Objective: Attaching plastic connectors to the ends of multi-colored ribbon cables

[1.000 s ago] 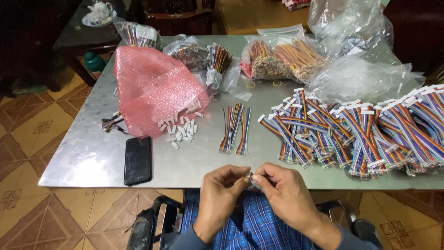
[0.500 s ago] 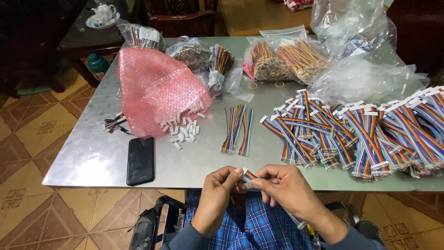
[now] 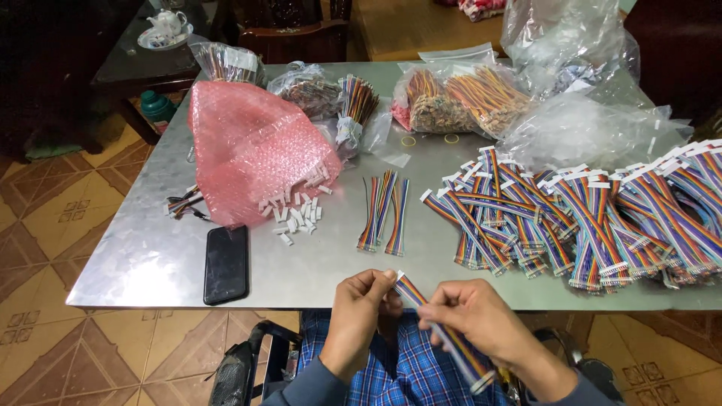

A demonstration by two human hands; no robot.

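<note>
I hold a rainbow ribbon cable (image 3: pixel 440 327) over my lap, just below the metal table's near edge (image 3: pixel 316 297). My left hand (image 3: pixel 359 316) pinches its upper end, where a small white connector sits at my fingertips. My right hand (image 3: pixel 481 319) grips the cable's middle, and the lower end with its white connector hangs down past my wrist. On the table straight ahead lie a few loose rainbow cables (image 3: pixel 383 212). A scatter of small white connectors (image 3: pixel 297 210) spills from a pink bubble-wrap bag (image 3: pixel 252 146).
A big heap of finished rainbow cables (image 3: pixel 594 218) fills the right of the table. Clear plastic bags of wires (image 3: pixel 466 98) stand at the back. A black phone (image 3: pixel 226 263) lies near the front left. A teapot on a side table (image 3: pixel 167 22) is at the far left.
Both hands have drawn the cable out longer. The right hand slid down along it, and the lower end now hangs below my right wrist.
</note>
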